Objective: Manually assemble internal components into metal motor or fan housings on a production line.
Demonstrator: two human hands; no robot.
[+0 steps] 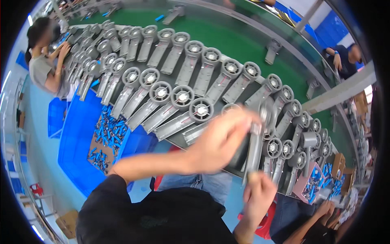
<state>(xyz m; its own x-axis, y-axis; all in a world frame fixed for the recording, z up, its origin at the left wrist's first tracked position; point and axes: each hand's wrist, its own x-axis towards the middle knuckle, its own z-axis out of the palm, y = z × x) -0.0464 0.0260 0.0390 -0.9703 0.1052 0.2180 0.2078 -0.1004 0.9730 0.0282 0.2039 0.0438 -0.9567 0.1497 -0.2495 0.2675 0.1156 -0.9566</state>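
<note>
A grey handheld-fan housing (255,150), blurred by motion, stands between my hands at the table's near edge. My right hand (261,194) is closed around the lower end of its handle. Over the upper part of the housing is my left hand (221,140), coming across from the left with fingers bent and pressed together. Motion smears those fingertips, and whatever they pinch is too small to make out. Just left of my left hand lies another open fan housing (201,110) with a round grille and a thin red wire. My left hand partly covers the housing (195,133) beside it.
Rows of similar grey housings (211,55) line the table on both sides. Beyond runs a green conveyor (239,44). A blue bin (73,162) with blue cylindrical parts (109,130) stands at left; a pink box (305,183) of such parts sits at right. Co-workers (44,61) sit nearby.
</note>
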